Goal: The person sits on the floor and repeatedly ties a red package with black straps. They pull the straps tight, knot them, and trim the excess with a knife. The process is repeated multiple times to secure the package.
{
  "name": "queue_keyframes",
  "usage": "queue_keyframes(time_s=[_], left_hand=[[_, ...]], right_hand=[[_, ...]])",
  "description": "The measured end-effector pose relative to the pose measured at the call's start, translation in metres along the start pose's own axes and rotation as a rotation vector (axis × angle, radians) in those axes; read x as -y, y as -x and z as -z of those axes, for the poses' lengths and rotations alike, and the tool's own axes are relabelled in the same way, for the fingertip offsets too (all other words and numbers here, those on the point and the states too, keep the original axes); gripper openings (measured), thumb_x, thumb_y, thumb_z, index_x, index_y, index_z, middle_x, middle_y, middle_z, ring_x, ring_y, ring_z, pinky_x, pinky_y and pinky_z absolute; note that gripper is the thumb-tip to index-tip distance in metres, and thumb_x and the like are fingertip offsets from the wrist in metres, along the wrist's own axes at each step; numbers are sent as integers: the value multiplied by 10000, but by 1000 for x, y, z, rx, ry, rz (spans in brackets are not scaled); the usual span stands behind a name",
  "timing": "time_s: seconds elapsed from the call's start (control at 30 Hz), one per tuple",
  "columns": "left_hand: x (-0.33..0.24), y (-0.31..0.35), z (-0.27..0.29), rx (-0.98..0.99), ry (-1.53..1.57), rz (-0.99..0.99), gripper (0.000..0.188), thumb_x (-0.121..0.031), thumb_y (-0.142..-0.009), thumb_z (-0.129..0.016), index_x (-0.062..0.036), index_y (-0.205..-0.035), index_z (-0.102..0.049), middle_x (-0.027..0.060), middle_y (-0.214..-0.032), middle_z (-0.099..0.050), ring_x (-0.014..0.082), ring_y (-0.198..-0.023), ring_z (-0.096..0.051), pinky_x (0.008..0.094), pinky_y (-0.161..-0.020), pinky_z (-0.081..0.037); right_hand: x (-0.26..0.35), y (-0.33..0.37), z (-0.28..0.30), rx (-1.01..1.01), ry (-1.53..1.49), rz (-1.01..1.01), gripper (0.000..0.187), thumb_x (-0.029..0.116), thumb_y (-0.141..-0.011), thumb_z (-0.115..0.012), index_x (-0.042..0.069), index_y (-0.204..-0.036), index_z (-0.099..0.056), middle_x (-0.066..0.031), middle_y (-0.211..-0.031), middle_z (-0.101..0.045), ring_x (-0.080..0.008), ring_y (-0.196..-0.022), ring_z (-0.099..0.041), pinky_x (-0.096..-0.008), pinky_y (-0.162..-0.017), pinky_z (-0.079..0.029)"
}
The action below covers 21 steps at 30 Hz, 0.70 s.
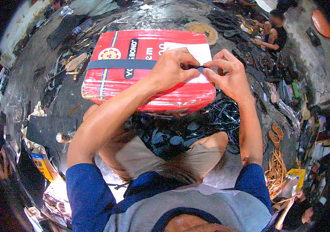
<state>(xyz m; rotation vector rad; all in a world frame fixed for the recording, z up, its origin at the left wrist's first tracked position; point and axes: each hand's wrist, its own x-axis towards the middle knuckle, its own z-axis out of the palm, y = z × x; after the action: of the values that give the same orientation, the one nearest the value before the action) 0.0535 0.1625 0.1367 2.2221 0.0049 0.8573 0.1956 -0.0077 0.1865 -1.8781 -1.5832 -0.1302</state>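
Note:
A red cardboard box (149, 42) wrapped in clear film stands in front of me, with a dark grey strap (122, 64) lying flat across its top. Above the box's right part, my left hand (174, 67) is closed in a pinch on a small black strip-like piece (192, 67). My right hand (228, 75) pinches the right end of the same piece between thumb and fingertips. Fingers cover most of it, so its exact kind is unclear. Beneath both hands lies a white sheet (190, 49) on the box.
Black straps (225, 116) lie tangled right of the box, and dark pieces (168, 141) sit between my legs. Beyond the box is a round wooden block (201, 31). Another person (275, 33) sits at the far right; brown strips (276, 170) are heaped near right.

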Motion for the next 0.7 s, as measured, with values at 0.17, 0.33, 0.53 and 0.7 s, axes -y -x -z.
queue_keyframes(time_s=[0.17, 0.33, 0.53, 0.7], left_hand=[[-2, -1, -4, -54, 24, 70, 173, -157, -789, -777, -28, -906, -775, 130, -858, -702, 247, -784, -699, 366, -727, -555], [-1, -4, -7, -92, -25, 89, 149, -151, -780, -758, -24, -855, -771, 136, -820, -707, 243, -738, -699, 367, -695, -558], [-12, -17, -1, 14, -72, 184, 133, -140, -783, -741, -10, -804, -760, 144, -762, -705, 217, -701, -689, 370, -650, -538], [-13, -22, 1, 17, -77, 96, 114, -112, -761, -736, -18, -816, -770, 158, -771, -705, 256, -685, -700, 367, -658, -554]], right_hand=[[-14, 2, -10, -90, -41, 27, 122, 83, -796, -800, 51, -912, -780, -29, -864, -606, -95, -663, -563, -248, -587, -459], [-13, 7, -31, -188, -216, -192, 128, 129, -765, -765, 55, -868, -745, -38, -816, -610, -178, -760, -624, -324, -678, -511], [-20, 6, -45, -191, -748, -468, 182, 14, -795, -715, 93, -919, -607, 61, -786, -516, -39, -652, -505, -211, -522, -381], [-9, 11, -37, -164, -907, -768, 217, 246, -866, -759, 102, -938, -614, 39, -708, -512, -74, -700, -517, -248, -617, -429]])
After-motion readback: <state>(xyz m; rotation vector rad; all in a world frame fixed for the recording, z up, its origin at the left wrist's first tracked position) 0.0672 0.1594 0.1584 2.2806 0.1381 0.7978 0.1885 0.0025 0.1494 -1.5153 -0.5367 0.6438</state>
